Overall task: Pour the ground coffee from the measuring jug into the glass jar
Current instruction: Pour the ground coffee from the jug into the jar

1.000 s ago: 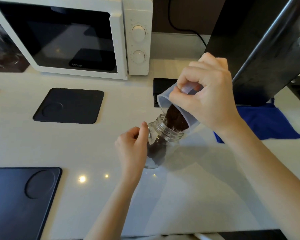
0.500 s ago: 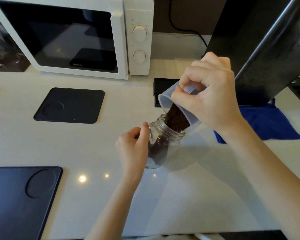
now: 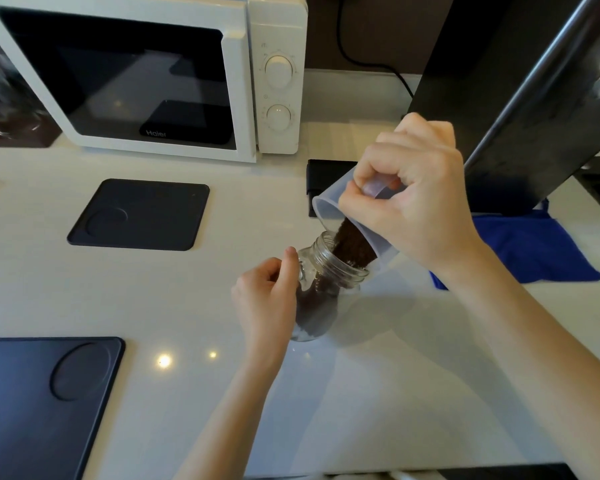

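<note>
Step in hand: pouring, mid-transfer. The right hand [image 3: 409, 199] is clenched on the handle of the translucent measuring jug [image 3: 329, 207], which is tipped steeply, lip down and to the left, over the mouth of the glass jar [image 3: 326, 289]. The ground coffee [image 3: 355, 249] lies as a dark tongue down the lower wall of the jug, its front edge at the jar rim; a dark heap already sits in the jar. The left hand [image 3: 267, 299] steadies the jar from its left side, fingers [image 3: 290, 258] curled against the shoulder, so the jar is grasped lightly, not lifted. The jar stands on the white bench [image 3: 378, 393].

Judgement on technique: the jar mouth looks narrower than the coffee tongue, so spill over the near rim is the main risk. Keep the jug lip directly above the mouth's centre, raise the tilt gradually, and tap the jug if grounds cling. Keep the left-hand brace firm; a nudged jar would scatter grounds.

Nearby, uninvolved: blue cloth [image 3: 534, 247], black mat [image 3: 142, 214].
</note>
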The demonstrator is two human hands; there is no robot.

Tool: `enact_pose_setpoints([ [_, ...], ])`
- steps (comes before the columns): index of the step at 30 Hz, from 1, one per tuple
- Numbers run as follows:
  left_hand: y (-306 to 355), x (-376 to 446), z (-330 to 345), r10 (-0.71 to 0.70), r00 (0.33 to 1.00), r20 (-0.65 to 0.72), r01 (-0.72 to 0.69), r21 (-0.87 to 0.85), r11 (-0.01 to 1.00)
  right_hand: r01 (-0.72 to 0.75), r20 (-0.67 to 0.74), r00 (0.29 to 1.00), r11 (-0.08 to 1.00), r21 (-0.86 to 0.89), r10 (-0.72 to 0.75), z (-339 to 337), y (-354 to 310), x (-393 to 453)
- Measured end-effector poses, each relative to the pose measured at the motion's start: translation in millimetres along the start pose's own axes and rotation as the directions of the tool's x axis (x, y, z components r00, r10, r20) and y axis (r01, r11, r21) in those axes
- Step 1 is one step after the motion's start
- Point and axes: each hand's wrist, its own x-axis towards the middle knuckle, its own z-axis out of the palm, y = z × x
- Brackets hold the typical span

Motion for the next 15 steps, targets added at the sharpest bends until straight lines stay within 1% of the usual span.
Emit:
enact_pose_setpoints([
  [5, 0.5, -0.3, -0.4, -0.003, 1.0, -0.004, 0.003, 0.01, 1.0, -0.007, -0.005, 1.0, 1.0, 0.002, 0.007, -1.6, -0.5, 0.5],
  [15, -0.1, -2.2, 0.9, -0.003, 1.0, -0.01, 0.003, 0.002, 1.0, 0.05, -0.002, 0.999, 0.999, -0.015, -0.05, -0.9, -6.6, 0.2],
])
